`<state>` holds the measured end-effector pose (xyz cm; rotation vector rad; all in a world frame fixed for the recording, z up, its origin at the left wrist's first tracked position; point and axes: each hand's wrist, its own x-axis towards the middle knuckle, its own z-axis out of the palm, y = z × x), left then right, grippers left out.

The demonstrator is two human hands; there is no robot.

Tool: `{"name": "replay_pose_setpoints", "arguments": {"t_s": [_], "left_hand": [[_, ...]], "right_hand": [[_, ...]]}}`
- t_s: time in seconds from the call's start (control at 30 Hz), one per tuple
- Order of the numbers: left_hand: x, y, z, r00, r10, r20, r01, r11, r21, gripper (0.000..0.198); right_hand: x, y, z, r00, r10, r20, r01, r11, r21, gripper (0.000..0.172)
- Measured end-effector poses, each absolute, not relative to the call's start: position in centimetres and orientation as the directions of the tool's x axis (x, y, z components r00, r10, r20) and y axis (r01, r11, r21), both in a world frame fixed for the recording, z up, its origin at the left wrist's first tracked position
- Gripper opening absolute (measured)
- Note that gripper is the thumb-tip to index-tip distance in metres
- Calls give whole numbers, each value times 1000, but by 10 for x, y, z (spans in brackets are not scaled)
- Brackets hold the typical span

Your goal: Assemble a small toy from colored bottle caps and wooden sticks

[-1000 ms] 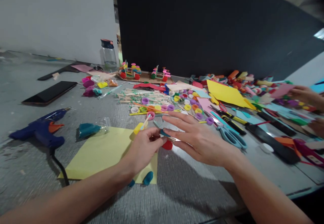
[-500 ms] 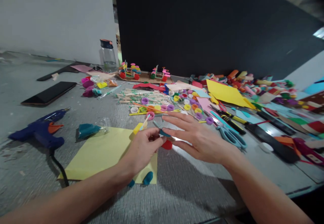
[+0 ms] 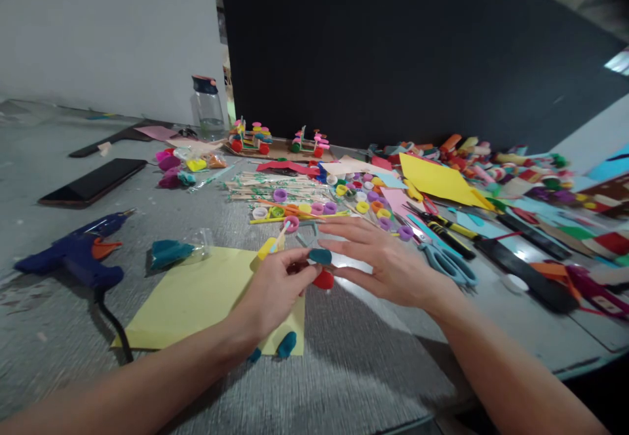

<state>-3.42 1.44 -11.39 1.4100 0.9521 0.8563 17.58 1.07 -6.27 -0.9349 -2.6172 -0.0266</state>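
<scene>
My left hand (image 3: 272,295) is curled over the corner of a pale yellow sheet of paper (image 3: 196,297), pinching a small piece made of a stick, a yellow cap (image 3: 265,249) and a red cap (image 3: 324,280). My right hand (image 3: 381,261) hovers just to its right with fingers stretched out, and its fingertips hold a small teal cap (image 3: 320,256) against that piece. Two loose teal caps (image 3: 286,345) lie at the paper's near edge.
A blue glue gun (image 3: 73,251) with its black cord lies at the left, a black phone (image 3: 93,183) behind it. Sticks and coloured caps (image 3: 314,202), blue scissors (image 3: 445,258), coloured paper (image 3: 437,179) and small cap models (image 3: 275,140) fill the far table. A jar (image 3: 206,106) stands behind.
The teal cap in my right fingertips has turned from edge-on to face-on at the piece. Another person's hands at the far right edge have left the view.
</scene>
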Motion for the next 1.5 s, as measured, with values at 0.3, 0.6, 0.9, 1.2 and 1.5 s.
{"name": "replay_pose_setpoints", "arguments": {"t_s": [0.3,0.6,0.9,1.2,1.5], "left_hand": [[-35,12,-111,403,915,-5,115,-45,992,21],[-35,11,-111,409,912,-18,112,-31,993,25],[-34,10,-110,388,922,-21,100,-19,995,24],[-33,11,-110,388,921,-18,104,-24,994,19],[-35,11,-114,401,916,-9,113,-40,993,17]], "right_hand": [[168,5,-59,-786,567,247,589,808,20,40],[163,-1,-58,-778,589,219,624,765,161,38],[161,-3,-58,-777,592,214,628,757,183,40],[167,-2,-55,-777,584,234,614,785,82,43],[165,-2,-57,-787,578,214,598,801,38,38]]}}
